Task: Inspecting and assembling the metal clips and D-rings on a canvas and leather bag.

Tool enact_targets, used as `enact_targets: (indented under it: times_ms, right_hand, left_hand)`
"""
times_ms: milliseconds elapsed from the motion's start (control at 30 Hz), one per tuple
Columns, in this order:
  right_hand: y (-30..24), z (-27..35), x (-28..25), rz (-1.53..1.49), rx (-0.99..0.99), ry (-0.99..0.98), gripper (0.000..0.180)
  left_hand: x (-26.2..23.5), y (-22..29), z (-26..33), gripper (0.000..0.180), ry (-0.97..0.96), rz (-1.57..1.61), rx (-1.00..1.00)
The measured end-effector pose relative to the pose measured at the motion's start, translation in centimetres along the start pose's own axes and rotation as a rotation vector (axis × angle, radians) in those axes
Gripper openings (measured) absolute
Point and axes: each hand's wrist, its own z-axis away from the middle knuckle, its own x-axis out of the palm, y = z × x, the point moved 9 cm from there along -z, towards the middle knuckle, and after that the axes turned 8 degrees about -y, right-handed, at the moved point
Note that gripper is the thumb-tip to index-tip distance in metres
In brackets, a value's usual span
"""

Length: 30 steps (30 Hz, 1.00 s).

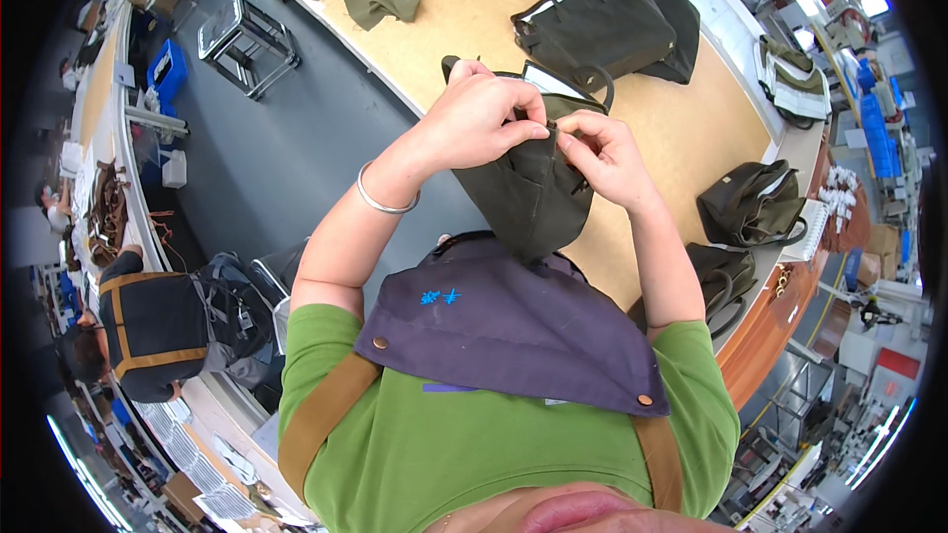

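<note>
Two hands (482,116) pinch the seamed edge of a soft, tapering, dark-olive bag (533,199).

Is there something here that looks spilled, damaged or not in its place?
Nothing looks plainly spilled or damaged. Only the cloth seems a little out of place: it lies rumpled near the edge of the table, away from the large bag. The held bag shows no visible tear.
</note>
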Motion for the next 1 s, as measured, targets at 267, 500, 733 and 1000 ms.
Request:
enact_targets:
  times_ms: [267,500,733,1000]
  right_hand:
    - [0.8,0.6,-0.1,-0.078,0.071,-0.029,0.008]
    - [1.3,0.6,-0.1,-0.142,0.094,-0.061,0.01]
    - [1.7,0.5,-0.1,-0.176,0.114,-0.075,0.009]
    - [2.5,0.5,-0.6,-0.091,0.099,0.066,0.008]
  left_hand:
    - [0.3,0.3,0.2,0.01,0.012,-0.021,0.012]
    - [0.3,0.8,0.5,0.009,0.052,-0.037,0.057]
    - [0.6,0.7,0.6,0.006,0.053,-0.06,0.051]
    - [0.9,1.8,1.3,0.007,0.084,-0.06,0.157]
